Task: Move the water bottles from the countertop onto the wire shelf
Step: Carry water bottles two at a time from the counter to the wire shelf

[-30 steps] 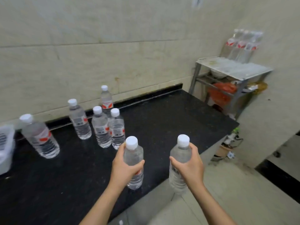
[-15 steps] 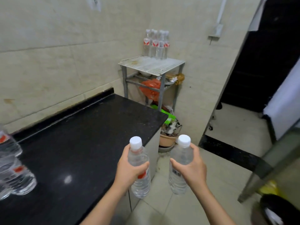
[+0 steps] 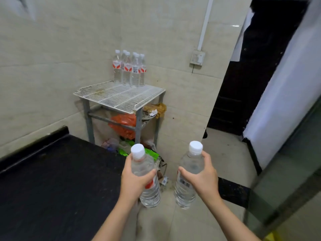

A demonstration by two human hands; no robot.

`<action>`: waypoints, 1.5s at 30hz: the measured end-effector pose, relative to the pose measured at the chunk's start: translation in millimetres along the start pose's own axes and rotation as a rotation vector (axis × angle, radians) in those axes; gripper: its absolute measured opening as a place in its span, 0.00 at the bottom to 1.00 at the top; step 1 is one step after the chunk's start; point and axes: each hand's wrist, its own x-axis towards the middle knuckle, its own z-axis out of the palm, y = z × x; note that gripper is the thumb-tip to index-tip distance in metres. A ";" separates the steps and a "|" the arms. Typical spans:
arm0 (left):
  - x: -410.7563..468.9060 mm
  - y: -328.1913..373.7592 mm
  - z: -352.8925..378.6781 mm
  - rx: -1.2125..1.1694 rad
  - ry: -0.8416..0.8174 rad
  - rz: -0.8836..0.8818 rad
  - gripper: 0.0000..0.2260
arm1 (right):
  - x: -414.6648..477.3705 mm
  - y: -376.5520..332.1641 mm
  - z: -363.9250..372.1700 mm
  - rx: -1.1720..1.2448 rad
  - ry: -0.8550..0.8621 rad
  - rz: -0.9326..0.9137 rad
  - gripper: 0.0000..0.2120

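My left hand [image 3: 134, 181] grips a clear water bottle [image 3: 147, 192] with a white cap, held upright past the end of the black countertop [image 3: 52, 180]. My right hand [image 3: 202, 181] grips a second clear bottle [image 3: 186, 190] with a white cap, also upright, over the floor. Ahead stands the white wire shelf [image 3: 118, 97] on a grey metal frame against the wall. Several water bottles [image 3: 129, 70] with red labels stand grouped at the shelf's back edge. The bottles left on the countertop are out of view.
Under the shelf sit an orange bag [image 3: 124, 126], a brown bag [image 3: 157, 109] and green clutter [image 3: 151, 153] on the floor. A dark doorway [image 3: 243, 84] opens to the right, beside a white panel [image 3: 281, 101]. A wall switch [image 3: 197, 58] hangs above.
The view has swung right from the countertop's bottles toward the shelf, which now appears nearer and centred. Both hands still hold their bottles in the same upright pose.
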 end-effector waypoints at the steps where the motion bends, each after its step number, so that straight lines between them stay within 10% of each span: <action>1: 17.2 -2.7 7.5 -0.003 -0.008 0.005 0.30 | 16.9 2.7 0.7 -0.002 0.008 0.012 0.33; 16: 173.8 -43.2 167.8 0.023 -0.120 -0.023 0.24 | 220.3 89.7 -33.0 0.055 0.065 0.117 0.30; 23: 249.0 -14.3 233.5 0.009 0.071 0.109 0.26 | 348.8 95.9 -46.8 0.093 -0.074 -0.029 0.32; 45: 477.9 60.7 150.0 0.052 0.575 0.413 0.22 | 600.3 -70.9 128.9 0.457 -0.192 -0.492 0.32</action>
